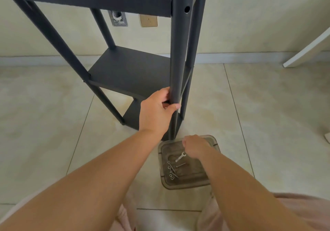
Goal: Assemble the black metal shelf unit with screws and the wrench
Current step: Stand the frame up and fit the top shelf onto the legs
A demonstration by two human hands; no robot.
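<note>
The black metal shelf unit [128, 70] stands upright on the tiled floor, with three shelves in view. My left hand [157, 111] grips its near front post [178, 52], thumb and fingers curled round the tube. A round empty hole [187, 9] shows high on that post. On the floor by the post's foot sits a clear plastic tray [187, 182] holding a small silver wrench [180, 156] and several screws [172, 170]. My right hand [195, 146] hovers over the tray's far end with fingers curled; whether it holds anything is hidden.
A cream wall with two floor-level outlet plates [148, 21] stands behind the shelf. A white board or furniture edge [307, 50] leans in at the right. My knees in pale fabric [294, 211] fill the bottom of the view.
</note>
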